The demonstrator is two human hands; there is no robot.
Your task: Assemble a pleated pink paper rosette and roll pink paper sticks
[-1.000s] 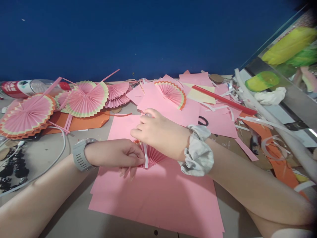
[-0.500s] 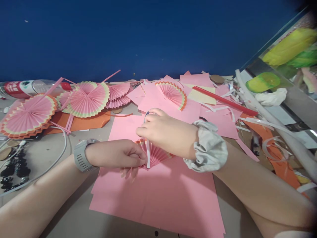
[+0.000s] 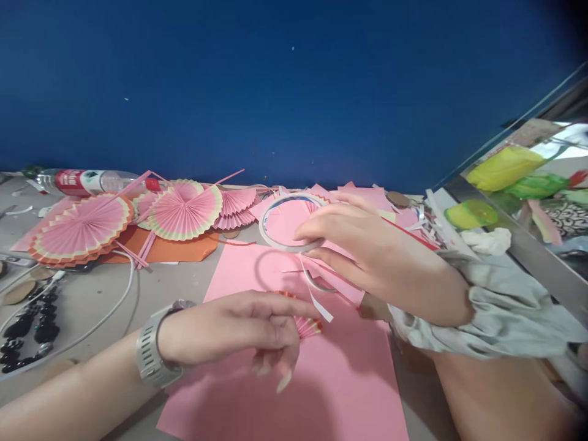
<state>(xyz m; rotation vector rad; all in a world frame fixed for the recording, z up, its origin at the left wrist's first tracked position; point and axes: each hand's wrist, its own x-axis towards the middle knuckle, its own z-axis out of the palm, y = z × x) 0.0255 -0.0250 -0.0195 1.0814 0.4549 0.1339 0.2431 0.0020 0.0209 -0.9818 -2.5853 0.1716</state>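
My right hand (image 3: 353, 236) grips a roll of tape (image 3: 265, 231), a thin white ring held tilted above the pink paper. A short white strip of tape (image 3: 319, 306) hangs loose from its lower edge. My left hand (image 3: 257, 324), wearing a grey watch, hovers palm-down with the index finger stretched out and the other fingers loosely bent. Beneath that hand a small pleated paper fan (image 3: 309, 327), pink with an orange and cream rim, is mostly hidden. Both lie over pink paper sheets (image 3: 294, 404).
Finished-looking pleated pink rosettes (image 3: 186, 211) and a plastic bottle (image 3: 110, 182) stand at the back left. A white cable (image 3: 131, 282) and black beads (image 3: 32, 324) lie left. Paper scraps, a yellow-green item (image 3: 471, 214) and crumpled tissue (image 3: 487, 241) are right.
My right hand has lifted away from the small fan to the right, with the tape roll now plainly visible in it. My left hand has loosened, its index finger extending. The view has tilted up.
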